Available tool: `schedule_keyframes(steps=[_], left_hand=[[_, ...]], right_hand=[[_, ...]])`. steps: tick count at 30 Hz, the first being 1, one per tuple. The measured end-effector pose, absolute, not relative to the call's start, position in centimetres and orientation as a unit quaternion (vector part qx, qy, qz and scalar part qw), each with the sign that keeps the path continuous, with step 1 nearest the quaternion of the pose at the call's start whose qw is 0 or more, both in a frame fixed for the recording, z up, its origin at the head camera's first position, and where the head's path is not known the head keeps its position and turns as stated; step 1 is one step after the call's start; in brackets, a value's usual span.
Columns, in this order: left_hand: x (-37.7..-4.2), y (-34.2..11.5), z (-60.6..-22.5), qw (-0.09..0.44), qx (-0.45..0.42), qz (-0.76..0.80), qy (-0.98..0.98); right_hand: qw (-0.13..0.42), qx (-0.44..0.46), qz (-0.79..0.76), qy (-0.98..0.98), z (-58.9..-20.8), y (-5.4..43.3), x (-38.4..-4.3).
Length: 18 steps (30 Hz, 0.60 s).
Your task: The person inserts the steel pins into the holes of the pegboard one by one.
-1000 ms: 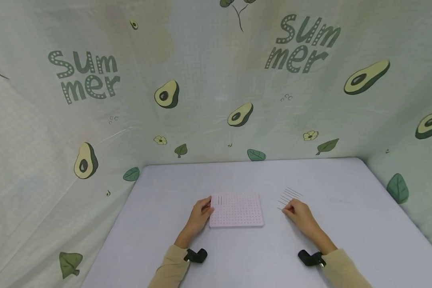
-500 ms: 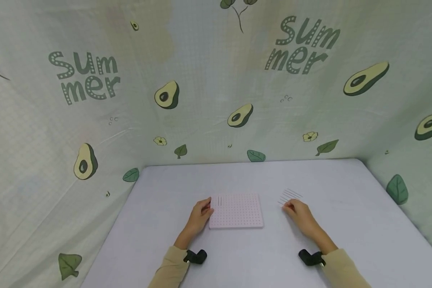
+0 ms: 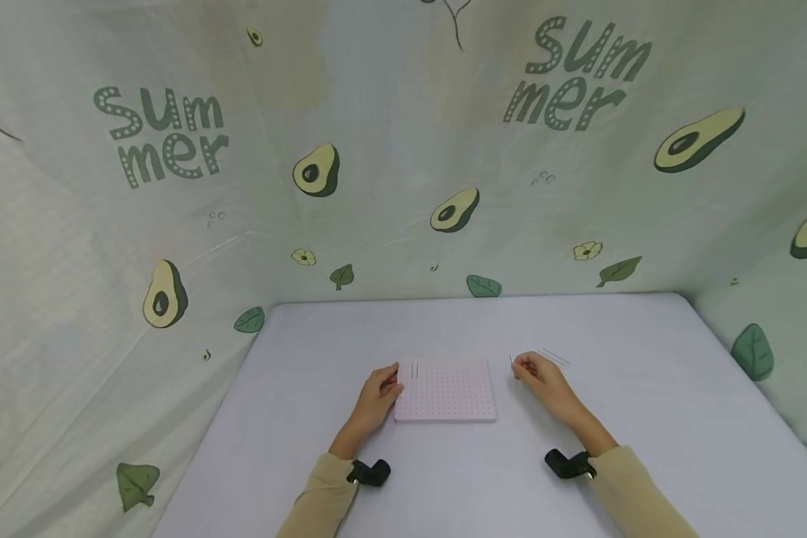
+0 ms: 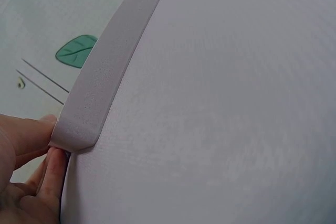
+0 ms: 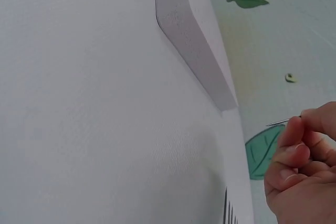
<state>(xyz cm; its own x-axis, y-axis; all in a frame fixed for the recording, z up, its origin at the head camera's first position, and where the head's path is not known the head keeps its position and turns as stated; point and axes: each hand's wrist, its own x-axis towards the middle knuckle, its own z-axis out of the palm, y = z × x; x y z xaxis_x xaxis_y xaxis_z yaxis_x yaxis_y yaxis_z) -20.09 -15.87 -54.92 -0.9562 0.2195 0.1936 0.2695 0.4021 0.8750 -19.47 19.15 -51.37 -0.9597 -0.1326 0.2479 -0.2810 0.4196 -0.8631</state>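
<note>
A pale pink board dotted with rows of small holes lies on the table; its thick side wall fills the upper left of the left wrist view. My left hand grips the board's left edge between thumb and fingers. Two thin needles stand upright from the board near that edge. Off the board's right side, my right hand pinches a thin metal needle between thumb and fingertip, raised above the table. Several more needles lie on the table beyond it, partly hidden by the hand in the head view.
A white-covered table carries everything. Behind and beside it hangs a pale green curtain printed with avocados and leaves. A black camera mount sits on each wrist.
My right hand has lifted a needle from the loose row and moved slightly left and away from me, the needle now nearly upright. The left hand still holds the board; the view has shifted slightly.
</note>
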Motion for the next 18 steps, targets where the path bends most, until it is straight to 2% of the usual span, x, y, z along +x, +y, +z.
schedule_keyframes(steps=[9,18], left_hand=[[-20.2,-15.8,-54.8,0.021,-0.134,-0.517,-0.845],[-20.1,-15.8,-54.6,0.014,-0.135,-0.532,-0.836]], right_hand=[[0.091,0.153,0.538,-0.824,-51.3,16.6,-20.9],[0.082,0.179,0.548,-0.813,-50.8,13.7,-22.0]])
